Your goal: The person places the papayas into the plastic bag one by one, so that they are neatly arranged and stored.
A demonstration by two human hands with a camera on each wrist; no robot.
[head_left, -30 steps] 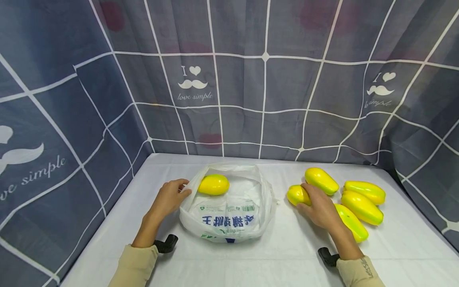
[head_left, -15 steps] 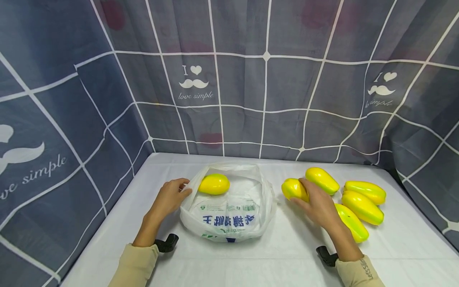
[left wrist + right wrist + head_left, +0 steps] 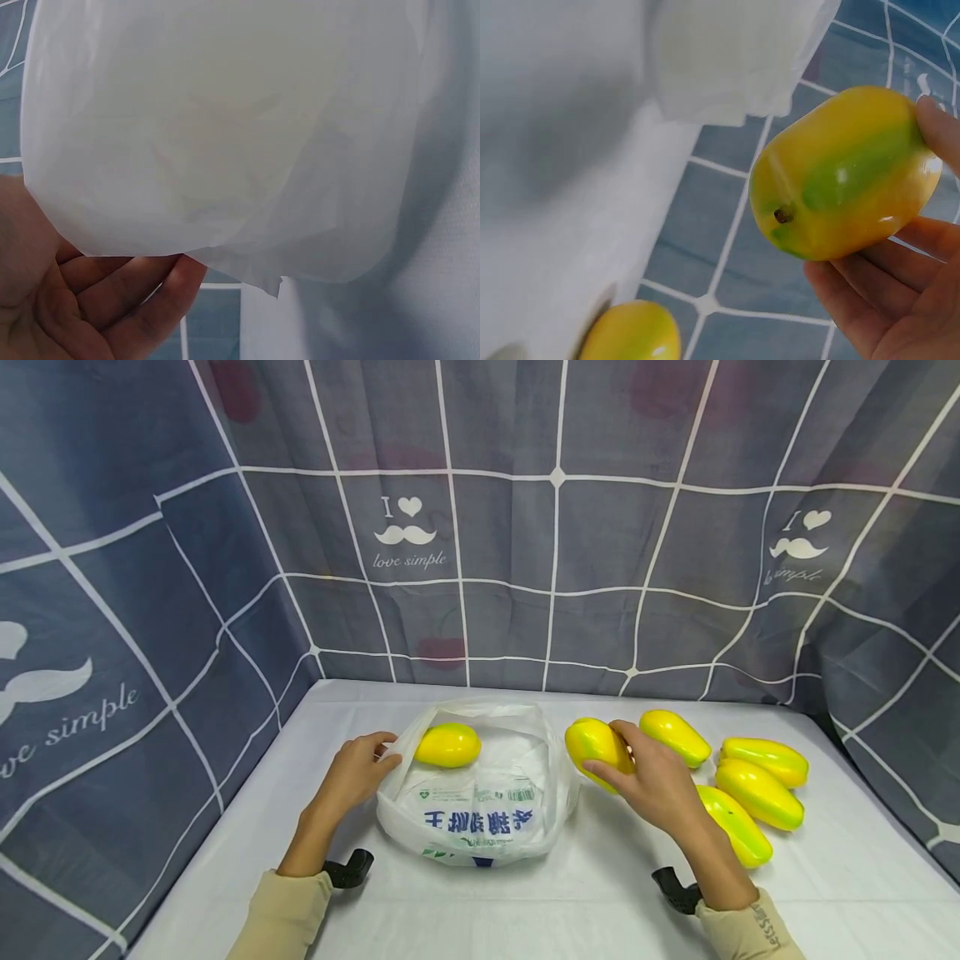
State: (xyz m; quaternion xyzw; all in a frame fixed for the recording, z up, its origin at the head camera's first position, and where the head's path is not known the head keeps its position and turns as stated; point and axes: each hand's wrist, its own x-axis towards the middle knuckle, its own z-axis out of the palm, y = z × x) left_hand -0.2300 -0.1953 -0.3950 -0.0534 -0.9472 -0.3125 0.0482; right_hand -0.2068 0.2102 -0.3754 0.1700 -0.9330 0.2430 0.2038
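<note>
A white plastic bag (image 3: 480,793) with blue print lies open on the white table, one yellow mango (image 3: 447,745) inside it. My left hand (image 3: 360,768) grips the bag's left rim; in the left wrist view the thin bag plastic (image 3: 225,127) fills the frame above the fingers (image 3: 142,300). My right hand (image 3: 645,777) holds a yellow-green mango (image 3: 594,745) lifted just right of the bag; the right wrist view shows that held mango (image 3: 847,176) in my curled fingers (image 3: 877,300), with the bag's edge (image 3: 735,60) beyond it.
Several more mangoes lie at the right of the table (image 3: 525,893), among them one mango (image 3: 675,737) at the back and another mango (image 3: 761,793) further right. A blue checked curtain (image 3: 525,527) walls the table at the back and both sides.
My right hand has lifted the mango off the table and carried it left, up to the bag's right edge. My left hand and the bag have stayed put.
</note>
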